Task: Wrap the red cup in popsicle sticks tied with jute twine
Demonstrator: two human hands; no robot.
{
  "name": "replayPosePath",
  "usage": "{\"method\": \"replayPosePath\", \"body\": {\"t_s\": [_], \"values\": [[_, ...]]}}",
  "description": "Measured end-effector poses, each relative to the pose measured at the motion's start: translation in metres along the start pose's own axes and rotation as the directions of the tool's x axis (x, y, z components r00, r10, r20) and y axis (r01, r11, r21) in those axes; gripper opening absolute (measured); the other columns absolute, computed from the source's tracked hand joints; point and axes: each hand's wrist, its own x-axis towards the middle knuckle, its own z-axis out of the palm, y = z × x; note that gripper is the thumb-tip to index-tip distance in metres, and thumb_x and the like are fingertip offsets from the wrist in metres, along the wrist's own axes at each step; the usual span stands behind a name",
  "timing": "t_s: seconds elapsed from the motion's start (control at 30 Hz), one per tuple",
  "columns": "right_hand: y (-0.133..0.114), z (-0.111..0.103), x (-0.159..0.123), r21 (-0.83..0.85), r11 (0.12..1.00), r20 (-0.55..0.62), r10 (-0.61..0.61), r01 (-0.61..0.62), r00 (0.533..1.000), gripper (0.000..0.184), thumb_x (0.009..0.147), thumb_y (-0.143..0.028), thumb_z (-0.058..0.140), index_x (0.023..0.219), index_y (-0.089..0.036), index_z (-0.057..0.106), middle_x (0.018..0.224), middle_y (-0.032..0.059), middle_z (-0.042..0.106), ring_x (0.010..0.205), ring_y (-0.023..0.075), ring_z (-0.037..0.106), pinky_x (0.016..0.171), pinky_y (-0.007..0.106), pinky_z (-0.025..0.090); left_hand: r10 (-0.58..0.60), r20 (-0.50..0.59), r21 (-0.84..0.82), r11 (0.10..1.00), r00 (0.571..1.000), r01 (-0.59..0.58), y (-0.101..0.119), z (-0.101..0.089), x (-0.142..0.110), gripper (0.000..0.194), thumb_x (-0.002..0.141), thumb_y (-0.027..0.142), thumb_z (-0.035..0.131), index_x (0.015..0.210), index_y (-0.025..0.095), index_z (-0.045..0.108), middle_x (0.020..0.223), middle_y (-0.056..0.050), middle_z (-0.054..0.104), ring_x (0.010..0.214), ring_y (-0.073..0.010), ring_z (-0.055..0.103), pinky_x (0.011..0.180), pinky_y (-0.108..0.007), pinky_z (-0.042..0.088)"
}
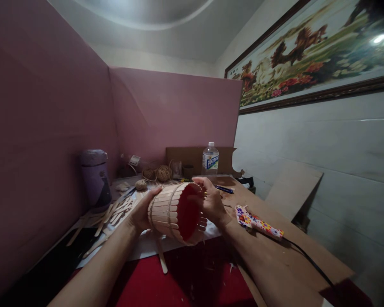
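Observation:
A round container of popsicle sticks (161,209), bound with two bands of twine and red inside, is tilted on its side above the table, its mouth facing right and toward me. My left hand (144,211) is wrapped round its left, base end. At the mouth, my right hand (211,200) has its fingers curled over the rim, some of them inside and partly hidden. A single popsicle stick (161,258) lies beneath the container, on the edge of the red cloth (147,281).
Loose popsicle sticks (115,215) are scattered on the left. A flower-patterned glue gun (259,224) with a black cord lies right on cardboard. Behind stand a clear bottle (210,160), balls of twine (163,172) and a purple tumbler (96,179). A blue pen (224,189) lies nearby.

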Motion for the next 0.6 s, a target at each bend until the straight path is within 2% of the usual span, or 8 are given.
{"method": "replayPosePath", "body": {"t_s": [0.13,0.3,0.37,0.43,0.5,0.6], "values": [[0.000,0.001,-0.002,-0.080,0.996,-0.026,-0.039,0.037,0.999,0.007,0.082,-0.025,0.055,0.085,-0.020,0.059,0.078,0.0023,0.063,0.075,0.0186,0.058,0.070,0.029,0.044,-0.004,-0.027,0.027,1.000,1.000,0.004,-0.002,0.004,0.000,0.048,0.090,0.042,0.050,0.117,0.005,0.064,0.085,-0.017,0.077,0.082,-0.0302,0.074,0.085,-0.041,0.054],[-0.003,0.000,-0.005,-0.026,0.999,-0.090,-0.031,0.029,0.995,0.023,0.090,-0.034,0.050,0.073,-0.021,0.061,0.068,0.0006,0.061,0.066,0.0160,0.055,0.066,0.027,0.042,0.004,-0.038,0.043,0.999,0.999,-0.002,-0.002,0.006,0.000,0.047,0.091,0.040,0.048,0.118,0.006,0.064,0.084,-0.016,0.077,0.079,-0.0293,0.074,0.081,-0.040,0.055],[-0.003,0.000,-0.005,0.007,1.000,-0.157,-0.009,0.010,0.988,0.026,0.091,-0.036,0.049,0.074,-0.021,0.061,0.067,0.0003,0.061,0.063,0.0150,0.054,0.064,0.026,0.042,0.004,-0.043,0.050,0.999,0.999,-0.002,-0.001,0.006,0.000,0.047,0.091,0.041,0.047,0.117,0.005,0.064,0.083,-0.016,0.077,0.078,-0.0291,0.074,0.078,-0.039,0.056],[0.000,-0.001,-0.004,0.047,0.998,-0.266,0.043,-0.032,0.963,0.028,0.092,-0.039,0.046,0.076,-0.020,0.060,0.067,0.0003,0.061,0.060,0.0139,0.053,0.062,0.026,0.042,0.010,-0.061,0.065,0.998,0.998,-0.006,-0.001,0.006,-0.001,0.047,0.091,0.040,0.047,0.116,0.005,0.064,0.081,-0.016,0.077,0.076,-0.0285,0.074,0.075,-0.038,0.057],[0.005,-0.003,0.000,0.094,0.992,-0.376,0.112,-0.082,0.920,0.032,0.094,-0.043,0.044,0.077,-0.020,0.058,0.066,0.0001,0.060,0.058,0.0135,0.051,0.060,0.026,0.041,0.043,-0.089,0.086,0.996,0.995,-0.035,-0.001,0.006,-0.001,0.044,0.090,0.039,0.050,0.115,0.006,0.064,0.080,-0.015,0.077,0.073,-0.0274,0.074,0.072,-0.036,0.057],[0.012,-0.006,0.006,0.167,0.976,-0.464,0.200,-0.136,0.863,0.032,0.089,-0.049,0.052,0.077,-0.019,0.056,0.061,-0.0012,0.056,0.057,0.0141,0.052,0.059,0.027,0.041,0.129,-0.131,0.113,0.987,0.983,-0.114,0.000,0.007,0.000,0.041,0.088,0.038,0.054,0.112,0.008,0.065,0.078,-0.013,0.077,0.071,-0.0256,0.073,0.070,-0.034,0.057]]}}
